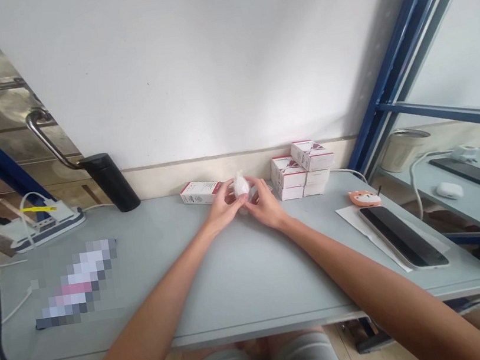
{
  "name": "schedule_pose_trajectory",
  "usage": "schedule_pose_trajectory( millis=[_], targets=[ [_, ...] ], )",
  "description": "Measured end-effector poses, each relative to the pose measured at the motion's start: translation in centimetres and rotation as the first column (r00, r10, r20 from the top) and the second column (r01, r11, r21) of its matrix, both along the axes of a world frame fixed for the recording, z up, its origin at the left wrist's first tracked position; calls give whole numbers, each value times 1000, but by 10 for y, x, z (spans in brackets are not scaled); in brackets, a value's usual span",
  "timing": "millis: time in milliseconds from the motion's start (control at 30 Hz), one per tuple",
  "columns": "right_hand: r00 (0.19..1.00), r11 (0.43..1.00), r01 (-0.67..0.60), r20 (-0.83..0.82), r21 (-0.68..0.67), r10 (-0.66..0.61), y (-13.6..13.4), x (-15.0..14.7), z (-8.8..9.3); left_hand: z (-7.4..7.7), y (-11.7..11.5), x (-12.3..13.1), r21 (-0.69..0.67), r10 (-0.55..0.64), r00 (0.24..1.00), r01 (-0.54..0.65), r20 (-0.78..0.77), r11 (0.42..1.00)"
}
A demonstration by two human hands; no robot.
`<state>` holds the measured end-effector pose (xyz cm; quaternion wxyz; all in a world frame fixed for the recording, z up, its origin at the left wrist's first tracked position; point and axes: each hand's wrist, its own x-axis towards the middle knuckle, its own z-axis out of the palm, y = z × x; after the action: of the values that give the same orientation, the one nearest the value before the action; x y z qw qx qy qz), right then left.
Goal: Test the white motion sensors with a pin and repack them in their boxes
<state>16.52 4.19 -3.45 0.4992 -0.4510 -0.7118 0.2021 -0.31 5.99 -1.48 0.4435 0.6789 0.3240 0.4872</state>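
Between my two hands, near the back of the grey table (253, 273), is a small white bundle (240, 184) that looks wrapped in thin plastic. My left hand (224, 205) curls round its left side, fingers bent and thumb against it. From the other side my right hand (264, 201) closes on it, the thumbs nearly meeting in front. What lies inside the wrapping cannot be made out. Just left of my left hand, a white and red carton (199, 192) lies flat. Several similar cartons (301, 170) are stacked to the right of my right hand.
At the back left stand a black bottle (110, 183) and a power strip (48, 229) with cables. A blurred flat item (78, 283) lies at left. On the right, a phone (402, 237) rests on white paper (365, 227), beside an orange and white object (364, 198). A wall borders the back.
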Motion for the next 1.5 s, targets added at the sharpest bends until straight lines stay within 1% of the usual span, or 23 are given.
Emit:
schedule_pose_trajectory(
  millis=[133,233,367,533,700,800,867,933,1000,1067,1100,1167,1233,1300,1333,1400,1433,1500],
  targets=[
    [999,999,42,6,34,-42,-8,-3,9,6,-4,3,28,55,997,-56,56,998],
    [998,997,63,19,37,-64,-11,-5,11,7,-5,4,20,80,994,-81,76,996],
    [994,996,79,81,-34,-76,-9,-4,7,6,-2,3,-20,131,985,-130,108,991],
    [987,984,76,150,-161,-52,-3,0,0,12,3,-4,-93,215,954,-200,207,975],
    [988,984,86,142,-155,-64,0,1,-2,16,13,-15,-111,273,911,-250,310,962],
    [990,984,113,103,-137,-99,0,0,1,16,23,-27,-86,351,876,-342,331,936],
    [988,982,152,51,-111,-147,-1,0,5,14,28,-34,-46,426,845,-436,323,899],
    [976,974,215,-18,-78,-217,-1,0,10,11,30,-37,27,488,825,-516,285,856],
    [948,954,298,-106,-26,-299,-1,2,14,6,27,-34,134,511,834,-542,209,830],
    [906,922,384,-212,49,-366,-1,5,18,2,18,-25,257,481,872,-487,88,835],
    [884,903,421,-263,86,-387,-1,6,20,0,12,-20,315,447,895,-427,10,848],
    [849,870,473,-337,139,-407,-1,8,22,-2,-1,-9,395,341,925,-254,-168,883],
    [828,850,502,-372,161,-420,-2,9,23,-5,-11,-1,421,229,917,-76,-327,904],
    [812,827,530,-393,187,-432,-4,9,24,-7,-16,2,416,152,889,47,-432,908],
    [806,815,542,-399,205,-436,-4,8,25,-8,-17,2,410,133,876,79,-463,909],
    [805,800,553,-400,235,-438,-6,7,26,-9,-16,-1,391,123,862,92,-491,916],
    [808,800,549,-396,240,-436,-6,7,27,-10,-15,-3,379,127,861,81,-492,922],
    [825,823,522,-376,223,-421,-8,5,28,-9,-13,-8,354,137,874,42,-467,934]
  ],
)
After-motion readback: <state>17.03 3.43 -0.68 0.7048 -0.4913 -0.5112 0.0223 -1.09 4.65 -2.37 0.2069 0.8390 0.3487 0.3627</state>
